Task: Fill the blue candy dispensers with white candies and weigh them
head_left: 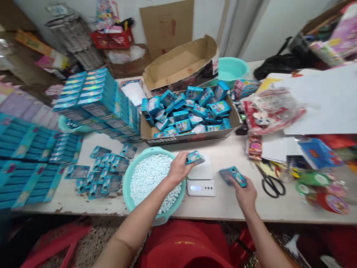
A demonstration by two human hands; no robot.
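My left hand point(178, 168) is closed on a small blue candy box point(194, 158), held above the white digital scale point(201, 186). To the right of the scale, my right hand point(245, 193) grips another blue candy box point(233, 176) just over the table. Beside my left forearm stands a mint-green basin point(127, 190) full of small pale candies point(152, 175). Behind the scale, an open cardboard carton point(195, 138) holds many jumbled blue boxes point(182, 125). Several flattened blue boxes point(104, 171) lie left of the basin.
Tall stacks of blue boxes point(97, 93) stand at the left. Black scissors point(272, 186), plastic bags point(275, 108) and snack packets lie at the right. An empty cardboard box point(181, 67) and a green bowl point(232, 69) sit at the back. A red stool point(184, 242) is below the table edge.
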